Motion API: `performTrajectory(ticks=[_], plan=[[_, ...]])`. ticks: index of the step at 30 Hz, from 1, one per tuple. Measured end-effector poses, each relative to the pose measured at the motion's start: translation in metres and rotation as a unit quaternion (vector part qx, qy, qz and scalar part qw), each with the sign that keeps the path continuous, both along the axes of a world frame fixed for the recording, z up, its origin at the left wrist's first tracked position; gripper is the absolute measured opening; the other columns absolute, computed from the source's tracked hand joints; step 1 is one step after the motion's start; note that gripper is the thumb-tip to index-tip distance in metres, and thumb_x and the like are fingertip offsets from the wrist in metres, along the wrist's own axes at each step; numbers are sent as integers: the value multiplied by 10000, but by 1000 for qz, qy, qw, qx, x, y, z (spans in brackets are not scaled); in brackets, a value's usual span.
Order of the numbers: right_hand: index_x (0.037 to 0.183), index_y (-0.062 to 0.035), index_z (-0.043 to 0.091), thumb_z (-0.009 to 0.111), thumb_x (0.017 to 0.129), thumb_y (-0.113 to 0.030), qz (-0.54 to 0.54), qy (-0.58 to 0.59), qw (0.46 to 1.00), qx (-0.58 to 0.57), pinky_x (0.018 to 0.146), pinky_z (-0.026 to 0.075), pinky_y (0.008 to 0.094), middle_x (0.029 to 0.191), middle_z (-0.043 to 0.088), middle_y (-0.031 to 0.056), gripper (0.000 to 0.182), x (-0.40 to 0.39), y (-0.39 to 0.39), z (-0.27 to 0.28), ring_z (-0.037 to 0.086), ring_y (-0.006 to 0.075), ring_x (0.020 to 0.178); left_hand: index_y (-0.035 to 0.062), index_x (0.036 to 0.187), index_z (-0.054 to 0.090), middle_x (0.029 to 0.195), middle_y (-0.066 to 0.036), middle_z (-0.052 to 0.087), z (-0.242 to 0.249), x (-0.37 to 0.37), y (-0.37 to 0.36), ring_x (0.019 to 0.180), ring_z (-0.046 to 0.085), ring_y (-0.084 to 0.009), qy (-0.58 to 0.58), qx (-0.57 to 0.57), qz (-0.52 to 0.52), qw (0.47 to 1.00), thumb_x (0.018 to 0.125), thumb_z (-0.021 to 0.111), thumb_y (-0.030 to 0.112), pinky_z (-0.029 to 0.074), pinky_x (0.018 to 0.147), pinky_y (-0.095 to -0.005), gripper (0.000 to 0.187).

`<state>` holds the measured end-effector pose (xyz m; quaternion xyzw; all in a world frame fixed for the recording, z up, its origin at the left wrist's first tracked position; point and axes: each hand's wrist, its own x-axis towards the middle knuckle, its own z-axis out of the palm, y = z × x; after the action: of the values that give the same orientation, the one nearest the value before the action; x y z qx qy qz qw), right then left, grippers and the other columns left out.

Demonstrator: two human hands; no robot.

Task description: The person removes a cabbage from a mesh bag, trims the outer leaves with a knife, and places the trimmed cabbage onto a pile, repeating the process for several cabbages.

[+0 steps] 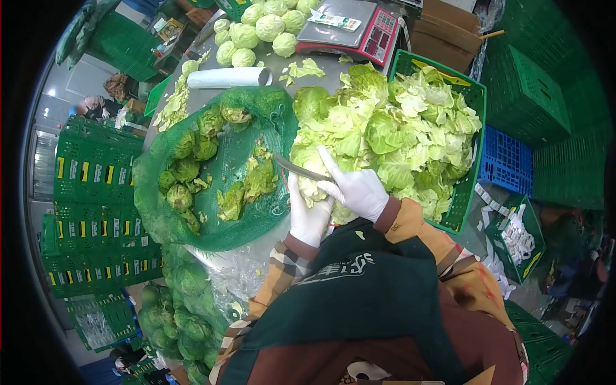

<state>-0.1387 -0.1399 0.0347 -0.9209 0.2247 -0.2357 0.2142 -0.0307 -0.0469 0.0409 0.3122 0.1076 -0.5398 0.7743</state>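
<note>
In white gloves, my left hand cups a pale green cabbage from below, close to my apron. My right hand is closed around a knife, with its index finger stretched along the far side. The dark curved blade lies across the top of the cabbage and points left; whether it cuts in is hard to see. Just beyond my hands, loose leaves heap over a green crate. To the left, an open green net bag holds several untrimmed cabbages and torn leaves.
Trimmed cabbages are piled at the far side, beside a red scale and a white roll. Stacked green crates stand left. More net bags of cabbages lie below the table. A blue crate is at right.
</note>
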Motion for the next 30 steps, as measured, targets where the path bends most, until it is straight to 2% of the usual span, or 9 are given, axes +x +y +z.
performTrajectory(ticks=[8,10,12,14,15,17,21,27,30], plan=[[1294,-165,617,567,962,-349,-84,-185,979,27,451,427,356,501,504,134,382,1,-24,-4,563,236,432,150,1363,463,1331,-63,518,0,-6,6,1204,502,-249,-79,-2,-37,996,953,462,543,417,1000,-476,568],[1170,-71,685,574,968,-315,-187,-180,902,345,490,409,264,530,497,21,336,-3,-55,-18,494,70,488,150,1427,400,1438,-101,436,14,-16,12,1302,442,-299,-102,12,-66,992,927,484,595,391,1047,-507,675],[1160,-47,674,533,979,-374,-274,-172,856,404,538,455,309,666,630,62,399,-23,-97,-42,587,135,566,150,1429,398,1443,-103,431,7,-8,16,1299,444,-296,-84,-15,-76,993,917,498,605,397,1044,-506,692],[1339,-92,548,517,973,-381,-349,11,920,179,738,505,392,955,705,204,467,-56,-128,-67,682,318,830,152,1438,385,1445,-98,435,6,0,21,1292,453,-285,-72,-38,-77,994,888,530,639,412,1039,-496,749],[1432,-149,442,576,921,-472,-361,31,919,157,688,508,423,860,696,177,619,-60,-129,-73,648,316,693,152,1438,385,1445,-98,435,5,6,18,1292,453,-285,-75,-42,-75,993,888,530,639,412,1039,-496,749],[1428,-113,443,683,854,-445,-215,-169,941,200,687,530,396,916,703,179,705,-47,-88,-26,664,333,719,148,1438,386,1429,-101,455,-4,12,18,1274,477,-268,-112,-25,-106,988,886,523,654,433,1018,-480,761],[1344,-89,543,775,796,-288,50,-156,980,117,619,520,277,953,724,129,628,-20,-21,27,683,143,729,92,1423,392,1381,-112,491,-18,8,12,1227,514,-246,-247,17,-110,963,919,524,600,457,993,-428,728],[938,-22,682,686,865,-218,-112,-220,915,318,659,519,306,802,706,102,209,-16,-65,9,678,202,724,18,1428,346,1339,-127,501,-11,32,27,1270,471,-234,-364,-20,-162,917,842,680,333,376,1078,-369,745],[992,-45,677,689,851,-310,-255,52,950,171,691,525,343,819,709,113,301,-39,-97,-16,677,233,723,40,1448,330,1406,-147,446,-14,36,39,1298,448,-274,-192,-128,-210,950,801,694,443,350,1108,-413,845]])
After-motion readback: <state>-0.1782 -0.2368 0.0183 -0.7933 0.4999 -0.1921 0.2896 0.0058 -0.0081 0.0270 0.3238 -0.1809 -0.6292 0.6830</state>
